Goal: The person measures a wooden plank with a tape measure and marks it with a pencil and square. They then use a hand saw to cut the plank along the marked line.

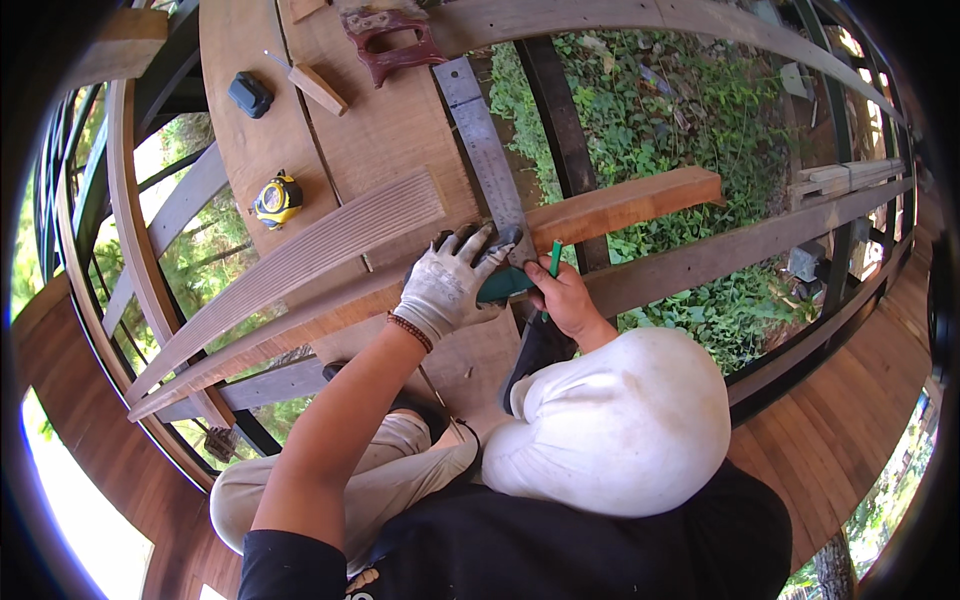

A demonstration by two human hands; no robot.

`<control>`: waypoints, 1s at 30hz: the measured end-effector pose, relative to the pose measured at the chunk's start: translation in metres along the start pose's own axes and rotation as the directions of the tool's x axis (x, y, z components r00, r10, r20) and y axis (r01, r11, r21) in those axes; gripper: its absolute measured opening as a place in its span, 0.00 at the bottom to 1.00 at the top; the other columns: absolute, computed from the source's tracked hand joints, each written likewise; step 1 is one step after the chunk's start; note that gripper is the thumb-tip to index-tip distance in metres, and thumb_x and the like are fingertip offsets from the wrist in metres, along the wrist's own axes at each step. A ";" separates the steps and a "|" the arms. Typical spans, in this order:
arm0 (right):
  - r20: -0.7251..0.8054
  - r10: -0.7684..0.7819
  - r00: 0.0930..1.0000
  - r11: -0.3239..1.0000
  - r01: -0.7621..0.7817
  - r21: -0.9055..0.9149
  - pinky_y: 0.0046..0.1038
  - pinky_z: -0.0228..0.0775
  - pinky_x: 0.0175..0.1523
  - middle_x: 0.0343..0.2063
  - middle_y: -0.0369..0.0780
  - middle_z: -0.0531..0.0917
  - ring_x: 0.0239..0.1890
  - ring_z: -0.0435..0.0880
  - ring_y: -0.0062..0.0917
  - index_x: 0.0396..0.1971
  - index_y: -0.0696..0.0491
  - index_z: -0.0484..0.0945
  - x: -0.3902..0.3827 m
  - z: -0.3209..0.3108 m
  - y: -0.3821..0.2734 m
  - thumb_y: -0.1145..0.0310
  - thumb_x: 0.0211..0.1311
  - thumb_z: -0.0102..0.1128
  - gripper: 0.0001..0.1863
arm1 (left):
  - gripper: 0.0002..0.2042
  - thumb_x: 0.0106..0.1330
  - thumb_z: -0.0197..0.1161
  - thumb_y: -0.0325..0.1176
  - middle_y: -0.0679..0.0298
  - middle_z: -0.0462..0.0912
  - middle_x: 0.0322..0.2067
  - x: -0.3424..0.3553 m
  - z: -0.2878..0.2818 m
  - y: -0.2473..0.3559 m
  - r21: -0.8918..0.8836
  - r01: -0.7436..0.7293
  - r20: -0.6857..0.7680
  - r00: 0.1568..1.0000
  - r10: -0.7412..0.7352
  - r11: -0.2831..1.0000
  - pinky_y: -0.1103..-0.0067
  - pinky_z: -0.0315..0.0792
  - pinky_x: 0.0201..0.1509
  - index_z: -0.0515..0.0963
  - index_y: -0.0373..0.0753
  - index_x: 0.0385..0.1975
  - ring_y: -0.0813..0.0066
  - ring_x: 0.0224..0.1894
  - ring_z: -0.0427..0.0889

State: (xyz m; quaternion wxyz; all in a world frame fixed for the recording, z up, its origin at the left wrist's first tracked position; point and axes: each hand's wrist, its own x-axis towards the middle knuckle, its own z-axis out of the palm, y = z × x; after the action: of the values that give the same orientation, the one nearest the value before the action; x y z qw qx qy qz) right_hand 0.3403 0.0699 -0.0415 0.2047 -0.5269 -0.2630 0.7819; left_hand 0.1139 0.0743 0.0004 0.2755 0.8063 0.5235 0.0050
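Note:
My left hand (pixel 447 282), in a whitish work glove with dark fingertips, grips a carpenter's square over a long reddish-brown board. The worn metal blade of the square (pixel 484 150) points away from me across the board (pixel 630 202), and its green stock sits against the near edge, partly covered by my hands. Just to the right, my bare right hand (pixel 568 302) is closed around a green pencil (pixel 555 258) that stands nearly upright beside the square. The pencil's lower part is hidden by my fingers, so I cannot tell where its tip touches.
A grooved board (pixel 330 240) lies left of the square. Farther off on wide planks are a yellow-black tape measure (pixel 278 200), a dark case-like block (pixel 250 95), a wooden-handled pointed tool (pixel 316 88) and a handsaw (pixel 390 42). Open frame beams (pixel 565 120) have greenery below.

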 end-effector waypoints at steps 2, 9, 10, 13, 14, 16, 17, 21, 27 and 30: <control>-0.001 -0.002 1.000 1.000 0.002 0.005 0.19 0.58 0.23 0.20 0.29 0.70 0.18 0.67 0.13 0.28 0.50 0.73 -0.001 0.001 -0.002 0.59 0.74 0.58 0.15 | 0.41 0.47 0.73 0.54 0.54 0.70 0.65 0.000 -0.001 0.000 -0.003 -0.002 -0.007 1.000 0.002 1.000 0.57 0.68 0.66 0.71 0.50 0.65 0.50 0.66 0.69; 0.009 -0.002 1.000 1.000 0.002 0.004 0.20 0.58 0.24 0.19 0.29 0.70 0.19 0.67 0.13 0.30 0.53 0.77 -0.005 0.002 -0.006 0.60 0.75 0.56 0.15 | 0.41 0.46 0.74 0.55 0.54 0.69 0.65 -0.001 -0.003 0.003 0.007 0.016 0.017 1.000 -0.016 1.000 0.57 0.69 0.66 0.72 0.49 0.64 0.48 0.65 0.71; 0.006 -0.001 1.000 1.000 0.001 -0.001 0.20 0.58 0.24 0.19 0.29 0.70 0.19 0.67 0.13 0.30 0.53 0.77 -0.005 0.003 -0.007 0.60 0.75 0.56 0.14 | 0.41 0.45 0.74 0.55 0.54 0.69 0.65 0.000 -0.004 0.004 0.006 0.022 0.026 0.999 -0.022 1.000 0.57 0.69 0.66 0.72 0.49 0.64 0.48 0.65 0.71; -0.001 -0.011 1.000 0.999 0.011 -0.031 0.20 0.58 0.24 0.19 0.28 0.70 0.19 0.67 0.13 0.31 0.53 0.77 -0.006 0.003 -0.008 0.59 0.75 0.56 0.15 | 0.42 0.45 0.74 0.55 0.54 0.69 0.65 0.000 -0.002 0.004 0.006 0.019 0.022 1.000 -0.019 1.000 0.57 0.69 0.66 0.72 0.48 0.63 0.47 0.65 0.71; 0.008 -0.016 1.000 1.000 0.016 -0.027 0.20 0.58 0.24 0.19 0.28 0.70 0.19 0.67 0.13 0.31 0.53 0.78 -0.005 0.002 -0.006 0.58 0.75 0.55 0.15 | 0.42 0.45 0.74 0.55 0.54 0.69 0.65 0.000 -0.002 0.004 0.007 0.016 0.015 1.000 -0.016 1.000 0.57 0.69 0.66 0.72 0.48 0.63 0.47 0.65 0.71; 0.028 -0.023 0.999 0.999 0.024 -0.022 0.20 0.58 0.24 0.19 0.28 0.71 0.19 0.68 0.13 0.31 0.53 0.78 -0.004 0.001 -0.004 0.58 0.75 0.55 0.15 | 0.42 0.45 0.74 0.55 0.54 0.69 0.65 0.000 -0.005 0.006 0.008 0.041 0.054 0.998 -0.041 0.999 0.57 0.69 0.66 0.72 0.48 0.64 0.47 0.65 0.70; 0.020 -0.016 1.000 0.999 0.016 -0.028 0.20 0.58 0.24 0.19 0.28 0.70 0.19 0.68 0.12 0.31 0.52 0.78 -0.005 0.002 -0.005 0.58 0.75 0.55 0.15 | 0.42 0.45 0.74 0.55 0.54 0.69 0.65 0.000 -0.006 0.007 0.009 0.054 0.073 0.996 -0.054 0.999 0.57 0.69 0.66 0.72 0.48 0.64 0.47 0.65 0.70; -0.019 -0.011 1.000 0.999 0.010 -0.049 0.21 0.60 0.25 0.20 0.30 0.73 0.19 0.70 0.13 0.31 0.54 0.79 -0.008 0.002 -0.012 0.59 0.74 0.56 0.15 | 0.43 0.44 0.74 0.56 0.54 0.69 0.66 0.002 -0.005 0.005 -0.011 0.038 0.054 0.998 -0.037 0.999 0.57 0.69 0.66 0.71 0.49 0.65 0.47 0.66 0.70; -0.226 -0.211 0.951 0.906 0.104 -0.410 0.26 0.68 0.30 0.22 0.37 0.80 0.25 0.77 0.18 0.33 0.58 0.83 -0.023 -0.013 -0.036 0.62 0.69 0.60 0.14 | 0.44 0.44 0.74 0.56 0.53 0.68 0.66 -0.001 -0.007 0.007 0.030 0.066 0.084 0.994 -0.068 0.997 0.57 0.68 0.67 0.70 0.49 0.66 0.49 0.66 0.70; -0.241 -0.557 0.795 0.796 0.428 -0.428 0.20 0.62 0.27 0.21 0.34 0.79 0.20 0.72 0.16 0.31 0.58 0.81 -0.029 -0.017 -0.042 0.64 0.72 0.55 0.14 | 0.44 0.45 0.74 0.56 0.53 0.68 0.66 0.002 -0.005 0.008 0.029 0.044 0.071 0.996 -0.046 0.999 0.57 0.68 0.67 0.70 0.49 0.66 0.48 0.65 0.71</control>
State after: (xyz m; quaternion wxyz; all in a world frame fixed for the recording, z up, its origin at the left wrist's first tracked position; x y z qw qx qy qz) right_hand 0.3680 0.0885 0.0002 0.3506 -0.5980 -0.4869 0.5314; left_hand 0.1200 0.0756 0.0073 0.2832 0.7975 0.5313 -0.0373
